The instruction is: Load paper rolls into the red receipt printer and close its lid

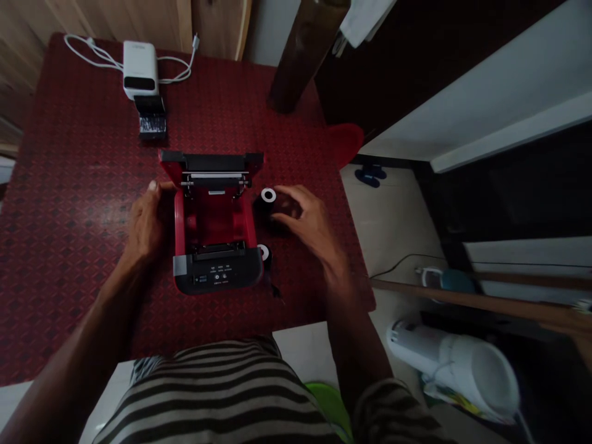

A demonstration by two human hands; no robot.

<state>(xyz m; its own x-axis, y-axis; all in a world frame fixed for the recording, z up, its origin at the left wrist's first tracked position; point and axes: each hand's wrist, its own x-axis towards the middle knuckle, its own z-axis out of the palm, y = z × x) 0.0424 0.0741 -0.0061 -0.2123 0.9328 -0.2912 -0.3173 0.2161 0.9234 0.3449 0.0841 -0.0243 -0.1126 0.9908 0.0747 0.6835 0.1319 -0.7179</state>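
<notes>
A red and black label printer (217, 271) sits on the table with its lid (213, 163) raised. Its red inner bay shows no roll. My left hand (147, 219) rests at the printer's left side, with a finger stretched toward the lid's hinge; its other fingers are partly hidden in shadow. To the right of the printer, my right hand (308, 216) curves beside a black roll with a white core (268, 195). Thumb and index finger are apart, and the roll stands at their tips. A second black roll with a white core (264, 253) lies against the printer's front right corner.
A white power bank-like device (140, 68) with white cables lies at the table's far left, a small black item (152, 120) in front of it. A dark post (300, 55) rises at the far edge. A red stool (346, 143) stands beyond the table's right edge.
</notes>
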